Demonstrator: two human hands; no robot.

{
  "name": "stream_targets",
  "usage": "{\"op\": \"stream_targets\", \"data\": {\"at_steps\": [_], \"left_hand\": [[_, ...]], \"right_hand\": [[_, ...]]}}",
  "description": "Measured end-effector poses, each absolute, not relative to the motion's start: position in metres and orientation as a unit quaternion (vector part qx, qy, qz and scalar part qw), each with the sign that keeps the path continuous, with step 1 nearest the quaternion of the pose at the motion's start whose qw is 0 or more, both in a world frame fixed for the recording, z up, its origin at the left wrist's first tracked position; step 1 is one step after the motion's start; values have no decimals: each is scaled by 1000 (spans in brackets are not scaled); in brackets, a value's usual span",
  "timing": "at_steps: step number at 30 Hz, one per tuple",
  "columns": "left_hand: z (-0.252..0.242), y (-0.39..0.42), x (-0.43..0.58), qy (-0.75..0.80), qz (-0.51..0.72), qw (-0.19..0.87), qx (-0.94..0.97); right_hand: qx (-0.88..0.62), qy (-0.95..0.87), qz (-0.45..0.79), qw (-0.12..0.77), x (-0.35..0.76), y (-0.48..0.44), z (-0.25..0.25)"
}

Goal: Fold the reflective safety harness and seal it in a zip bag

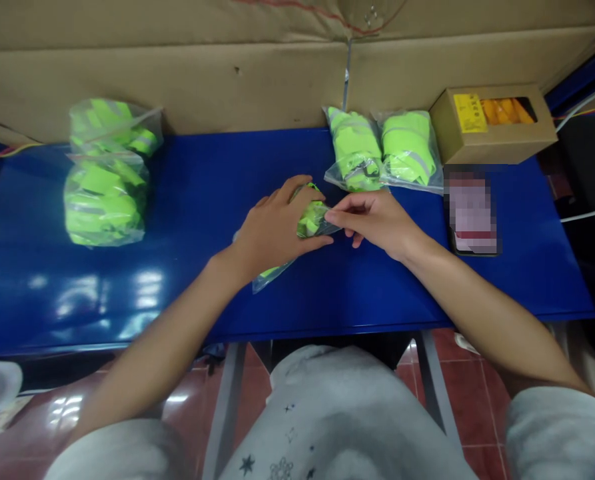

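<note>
My left hand (pixel 272 230) lies over a clear plastic bag (pixel 311 220) stuffed with a folded neon-green vest and grips it against the blue table (pixel 202 193). My right hand (pixel 374 220) pinches the bag's open end between thumb and fingers, right beside the left hand. The bag's lower corner pokes out under my left wrist. Most of the bag is hidden by my left hand.
Two bagged green vests (pixel 384 150) lie at the back centre-right, and a stack of bagged vests (pixel 106 173) sits at the left. A cardboard box (pixel 492 123) with orange items stands back right, a phone (pixel 472 210) in front of it. A cardboard wall (pixel 257 80) runs behind the table.
</note>
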State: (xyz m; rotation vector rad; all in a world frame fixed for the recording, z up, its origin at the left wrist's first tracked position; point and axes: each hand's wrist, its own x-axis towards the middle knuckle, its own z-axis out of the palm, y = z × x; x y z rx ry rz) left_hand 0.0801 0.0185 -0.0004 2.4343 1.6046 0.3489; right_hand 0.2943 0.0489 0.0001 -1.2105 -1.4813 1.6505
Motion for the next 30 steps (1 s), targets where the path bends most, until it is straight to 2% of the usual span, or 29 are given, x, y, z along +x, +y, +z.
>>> {"op": "stream_targets", "data": {"at_steps": [5,7,9,12,13,15,18,24,30], "left_hand": [[-6,10,85,555,161,110,808],[-8,8,85,548,161,113,813],[-8,8,86,546,161,112,814],[-9,7,86,551,164,108,811],[-9,6,87,553,163,111,809],[-7,5,88,562,162,122,802],[-2,3,90,592,155,132,780],[7,7,95,587,91,106,798],[2,8,99,575,135,138,795]], "right_hand": [[-445,-545,675,222,297,55,-3],[-437,-568,662,219,298,54,-1],[-444,-603,608,264,298,53,1],[-459,-663,461,371,298,50,1],[-449,-685,425,385,298,49,0],[-412,-736,399,360,297,47,-4],[-359,-789,400,298,294,44,-7],[-332,-770,472,272,295,47,-5],[-331,-719,545,277,292,56,-20]]}}
